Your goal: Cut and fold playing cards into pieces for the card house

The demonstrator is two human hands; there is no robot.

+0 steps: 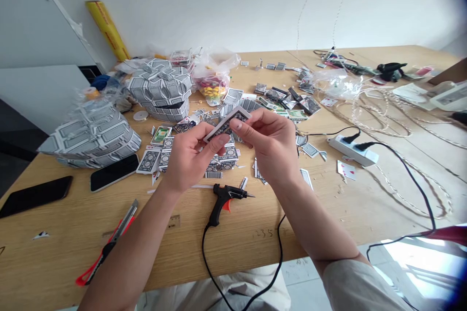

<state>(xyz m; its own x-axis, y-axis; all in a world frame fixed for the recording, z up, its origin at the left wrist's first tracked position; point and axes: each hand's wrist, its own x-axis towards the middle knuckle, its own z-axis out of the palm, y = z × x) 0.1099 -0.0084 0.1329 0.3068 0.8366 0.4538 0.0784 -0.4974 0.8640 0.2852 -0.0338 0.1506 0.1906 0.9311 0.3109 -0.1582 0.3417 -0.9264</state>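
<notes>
Between my two hands is a playing card (226, 124) with a dark patterned back and white border; whether it is one card or several stacked is hard to tell. My left hand (193, 153) pinches its lower left end. At the upper right end, my right hand (272, 143) grips it with the thumb on top. Beneath the hands lies a block covered in patterned cards (224, 158), partly hidden. A black glue gun (224, 199) with an orange trigger rests on the table just below, its nozzle pointing right.
Two card-built models (160, 87) stand at the left. Phones (115, 173) and a red utility knife (109, 243) lie nearer me. Folded card pieces (279, 95) are scattered behind my hands. A power strip (353, 149) and looped rope (383, 116) occupy the right.
</notes>
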